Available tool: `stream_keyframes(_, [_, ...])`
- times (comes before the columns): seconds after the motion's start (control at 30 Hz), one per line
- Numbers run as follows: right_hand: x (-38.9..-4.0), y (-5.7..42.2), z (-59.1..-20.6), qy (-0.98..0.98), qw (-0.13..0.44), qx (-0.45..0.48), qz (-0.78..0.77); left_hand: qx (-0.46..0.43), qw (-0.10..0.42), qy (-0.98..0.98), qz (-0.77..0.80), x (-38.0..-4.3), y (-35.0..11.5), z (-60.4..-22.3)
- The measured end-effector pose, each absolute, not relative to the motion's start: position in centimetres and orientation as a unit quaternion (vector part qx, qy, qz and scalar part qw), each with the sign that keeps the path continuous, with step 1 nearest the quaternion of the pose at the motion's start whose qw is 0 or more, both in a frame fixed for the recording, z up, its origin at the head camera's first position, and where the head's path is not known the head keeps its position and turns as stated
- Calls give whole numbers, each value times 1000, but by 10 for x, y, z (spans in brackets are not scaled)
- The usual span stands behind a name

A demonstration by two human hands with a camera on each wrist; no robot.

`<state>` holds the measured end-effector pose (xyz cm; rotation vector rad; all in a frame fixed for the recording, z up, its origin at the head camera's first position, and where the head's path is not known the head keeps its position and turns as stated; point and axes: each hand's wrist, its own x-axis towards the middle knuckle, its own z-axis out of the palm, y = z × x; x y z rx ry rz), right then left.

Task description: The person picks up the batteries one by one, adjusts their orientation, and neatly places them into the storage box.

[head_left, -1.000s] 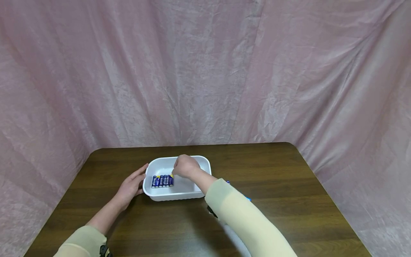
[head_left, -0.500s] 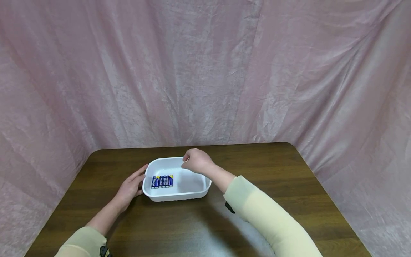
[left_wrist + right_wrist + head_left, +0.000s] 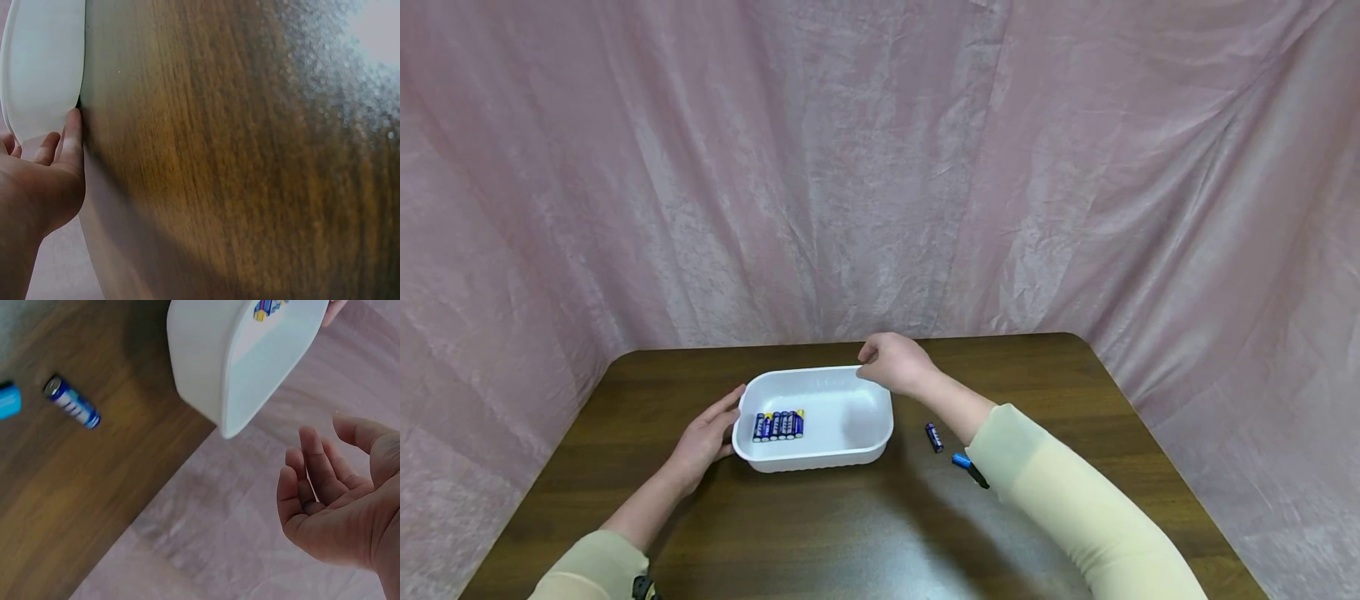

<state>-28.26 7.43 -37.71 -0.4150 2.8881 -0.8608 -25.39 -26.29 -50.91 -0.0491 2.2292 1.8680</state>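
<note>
A white plastic tray sits on the wooden table, with several blue AA batteries lined up side by side in its left part. My left hand rests against the tray's left end. In the left wrist view, its extended fingers touch the outer wall. Over the tray's far right corner hovers my right hand, its fingers loosely bent. The right wrist view shows nothing between that thumb and those fingers.
Right of the tray, a single blue battery lies on the table. Close to it, partly behind the right sleeve, is a blue-and-black object. Pink curtain hangs behind the table's far edge.
My right hand has lifted from beside the battery row and moved right, to the tray's far right corner. The battery and blue object on the table have come into view. The left hand stays put.
</note>
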Motion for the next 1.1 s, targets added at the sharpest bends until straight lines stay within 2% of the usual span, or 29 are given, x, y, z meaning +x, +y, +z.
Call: stream_keyframes(1.1, [-268, 170, -379, 968, 16, -89, -236, -22, 116, 766, 632, -254, -263, -508])
